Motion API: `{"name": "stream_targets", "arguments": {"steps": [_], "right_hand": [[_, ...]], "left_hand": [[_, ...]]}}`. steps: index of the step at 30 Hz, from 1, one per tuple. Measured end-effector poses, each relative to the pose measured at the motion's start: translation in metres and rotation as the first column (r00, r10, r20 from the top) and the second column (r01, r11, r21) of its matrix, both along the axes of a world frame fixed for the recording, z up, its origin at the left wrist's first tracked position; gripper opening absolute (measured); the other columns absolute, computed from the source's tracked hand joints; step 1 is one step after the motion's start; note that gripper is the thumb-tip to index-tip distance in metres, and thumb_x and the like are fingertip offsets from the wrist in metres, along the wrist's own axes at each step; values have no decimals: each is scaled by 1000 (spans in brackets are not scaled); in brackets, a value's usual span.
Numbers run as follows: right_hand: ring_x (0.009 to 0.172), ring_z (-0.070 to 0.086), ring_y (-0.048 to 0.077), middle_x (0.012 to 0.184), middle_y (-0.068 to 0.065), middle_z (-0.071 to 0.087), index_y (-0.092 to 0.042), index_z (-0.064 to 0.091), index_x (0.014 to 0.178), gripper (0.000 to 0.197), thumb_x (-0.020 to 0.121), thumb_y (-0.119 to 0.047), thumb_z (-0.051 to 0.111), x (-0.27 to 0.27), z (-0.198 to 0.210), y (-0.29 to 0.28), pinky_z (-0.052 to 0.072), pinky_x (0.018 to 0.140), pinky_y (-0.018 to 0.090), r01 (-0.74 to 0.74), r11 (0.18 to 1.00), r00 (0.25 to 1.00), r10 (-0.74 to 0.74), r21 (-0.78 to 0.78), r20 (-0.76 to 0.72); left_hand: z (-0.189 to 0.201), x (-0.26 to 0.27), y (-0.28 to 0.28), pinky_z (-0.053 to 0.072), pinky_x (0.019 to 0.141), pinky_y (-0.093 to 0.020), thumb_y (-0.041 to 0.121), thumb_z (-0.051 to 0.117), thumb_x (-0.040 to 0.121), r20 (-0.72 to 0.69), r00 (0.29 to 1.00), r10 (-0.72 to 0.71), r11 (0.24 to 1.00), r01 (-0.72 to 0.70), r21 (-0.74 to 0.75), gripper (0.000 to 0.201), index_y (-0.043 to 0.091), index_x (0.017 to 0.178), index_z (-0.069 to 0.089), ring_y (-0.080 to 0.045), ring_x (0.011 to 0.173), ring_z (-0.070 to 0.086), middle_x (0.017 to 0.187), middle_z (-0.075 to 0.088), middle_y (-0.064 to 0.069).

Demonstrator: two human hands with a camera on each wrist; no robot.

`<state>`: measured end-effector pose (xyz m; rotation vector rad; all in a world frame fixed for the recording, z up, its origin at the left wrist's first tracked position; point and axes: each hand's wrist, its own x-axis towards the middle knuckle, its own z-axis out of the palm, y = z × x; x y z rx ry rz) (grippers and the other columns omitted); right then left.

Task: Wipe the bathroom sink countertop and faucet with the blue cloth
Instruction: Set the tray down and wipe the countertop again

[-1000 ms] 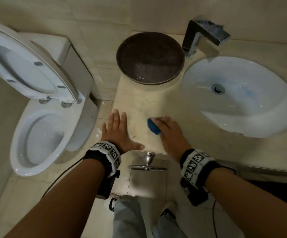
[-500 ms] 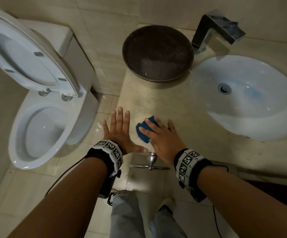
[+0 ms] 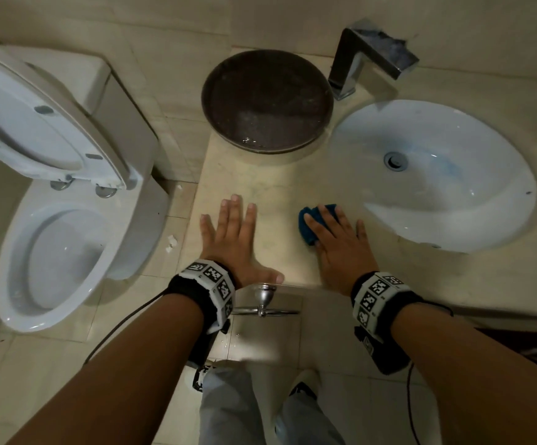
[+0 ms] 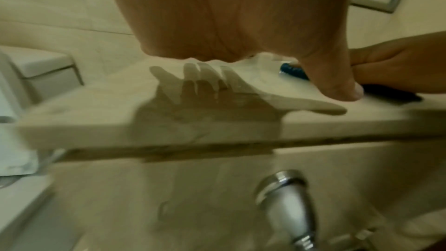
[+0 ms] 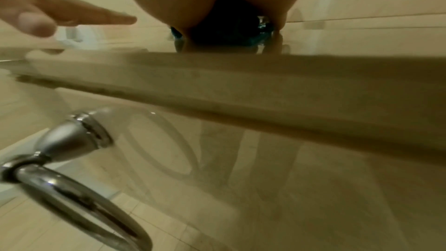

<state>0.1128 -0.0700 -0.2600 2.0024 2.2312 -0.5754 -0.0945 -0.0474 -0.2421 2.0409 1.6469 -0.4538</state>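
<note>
The blue cloth (image 3: 307,228) lies on the beige countertop (image 3: 276,194) just left of the white sink basin (image 3: 437,175). My right hand (image 3: 334,239) presses flat on it with spread fingers, so only its left and far edges show. The right wrist view shows the cloth (image 5: 262,32) as a dark wad under the palm. My left hand (image 3: 231,232) rests flat and open on the countertop near its left end, thumb by the front edge. The left wrist view shows the cloth (image 4: 293,71) beyond my left thumb. The chrome faucet (image 3: 366,53) stands behind the basin, away from both hands.
A dark brown round dish (image 3: 267,101) sits at the back of the counter. A toilet (image 3: 61,252) with raised lid stands left of the counter. A chrome towel ring (image 3: 264,303) hangs on the counter's front below my hands. My legs stand below.
My right hand slid the cloth left towards the left hand, then back right towards the basin. The left hand has stayed flat in place.
</note>
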Motion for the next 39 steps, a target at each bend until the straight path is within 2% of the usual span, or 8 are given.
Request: {"name": "stream_targets", "arguments": {"steps": [6, 11, 18, 20, 29, 34, 37, 39], "right_hand": [[145, -12, 18, 157, -7, -10, -34, -2, 147, 56, 99, -29, 26, 45, -4, -16, -4, 116, 50, 69, 998, 995, -69, 9, 72], [145, -7, 18, 158, -6, -7, -33, -2, 148, 54, 100, -31, 24, 77, -4, -32, -2, 117, 47, 111, 993, 991, -113, 41, 66], [146, -2, 20, 158, -6, 0, -33, 0, 148, 64, 85, -45, -4, 127, -12, -58, -2, 116, 46, 167, 985, 980, -171, 54, 102], [146, -2, 19, 158, -7, 1, -34, 1, 148, 67, 82, -47, -6, 141, -13, -63, -2, 116, 46, 191, 981, 976, -195, 46, 95], [145, 3, 20, 157, -6, 10, -36, 4, 147, 65, 83, -48, 2, 176, -12, -65, 1, 115, 49, 166, 985, 984, -169, 43, 63], [145, -6, 18, 158, -7, -2, -37, 2, 147, 60, 89, -48, 10, 171, -7, -63, -5, 115, 49, 237, 971, 971, -236, -15, 29], [145, 4, 21, 157, -2, 11, -30, 11, 148, 52, 97, -38, 21, 159, -3, -59, 1, 116, 44, 335, 942, 935, -330, 20, -126], [144, 12, 23, 155, 1, 20, -28, 14, 148, 50, 99, -32, 24, 154, -3, -54, 6, 116, 41, 379, 923, 916, -366, 62, -163]], "left_hand": [[1, 74, 0, -13, 110, -62, 88, 47, 58, 63, 989, -132, 991, 130, 36, 132, 20, 144, -27, -27, 137, -34, 148, -38, -8], [-3, 123, -3, -10, 110, -63, 87, 48, 59, 59, 975, -212, 977, 210, 43, 131, 20, 145, -25, -26, 139, -31, 150, -36, -8], [-16, 177, -10, -14, 104, -69, 93, 42, 54, -8, 974, -225, 974, 225, 0, 134, 22, 143, -27, -27, 135, -37, 146, -41, -8], [-18, 180, -10, -15, 103, -69, 95, 37, 52, -26, 976, -215, 977, 215, -3, 133, 23, 142, -30, -28, 134, -39, 144, -44, -8], [-15, 182, -9, -17, 104, -67, 94, 40, 52, -70, 978, -194, 980, 191, -53, 134, 25, 140, -33, -26, 133, -40, 141, -48, -4], [-13, 183, -8, -15, 104, -68, 94, 40, 52, -63, 978, -199, 979, 196, -63, 134, 25, 139, -34, -27, 132, -41, 136, -51, -4], [-14, 182, -8, -14, 104, -68, 94, 41, 52, -52, 979, -198, 979, 195, -65, 134, 25, 139, -34, -27, 132, -41, 133, -53, -3], [-16, 182, -8, -14, 104, -68, 94, 40, 52, -47, 979, -201, 979, 198, -56, 134, 26, 139, -35, -27, 132, -41, 133, -52, -3]]}}
